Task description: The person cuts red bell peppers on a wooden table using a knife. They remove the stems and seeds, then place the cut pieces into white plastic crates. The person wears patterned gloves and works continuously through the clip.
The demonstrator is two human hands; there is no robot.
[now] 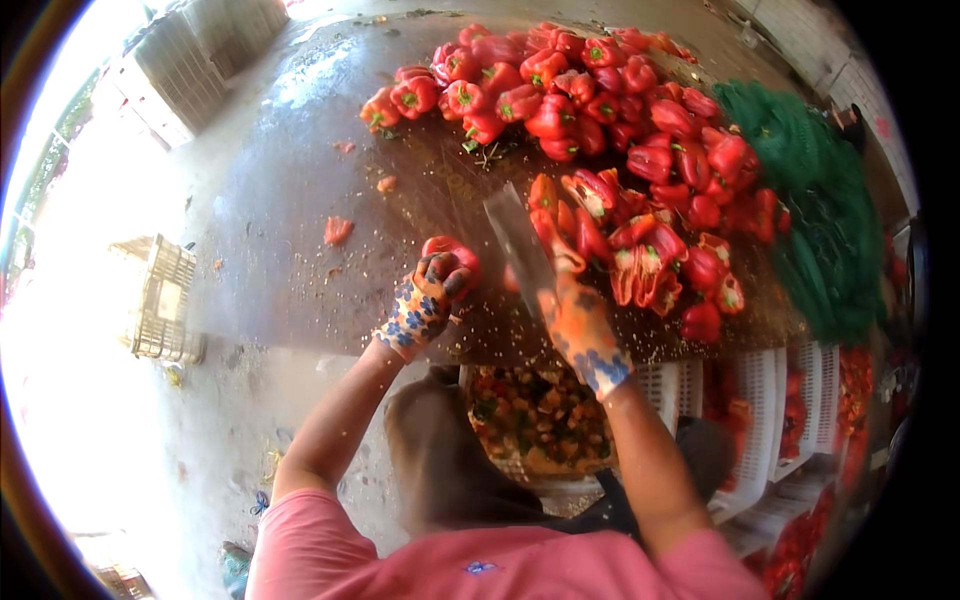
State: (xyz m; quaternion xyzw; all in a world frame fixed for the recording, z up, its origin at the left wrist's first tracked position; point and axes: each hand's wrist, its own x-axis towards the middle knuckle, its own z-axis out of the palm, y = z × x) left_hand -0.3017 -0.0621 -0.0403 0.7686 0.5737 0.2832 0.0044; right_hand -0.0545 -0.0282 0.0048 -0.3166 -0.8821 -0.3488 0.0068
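Both hands wear patterned work gloves. My left hand (427, 296) grips a red bell pepper (457, 259) on the brown tabletop (420, 202), near its front edge. To the right, my right hand (585, 326) is closed around a wide-bladed knife (517, 236), its handle hidden in the glove. The blade points away from me and stands apart from the held pepper. Cut red pepper pieces (649, 259) lie just beyond and right of my right hand. Farther back is a large heap of whole red bell peppers (551, 112).
Green netting (810, 202) lies along the table's right side. Below the front edge sits a container of pepper scraps (540, 412), between my legs. White plastic crates (757, 435) with red pieces stand at right. A beige crate (163, 300) is on the floor at left.
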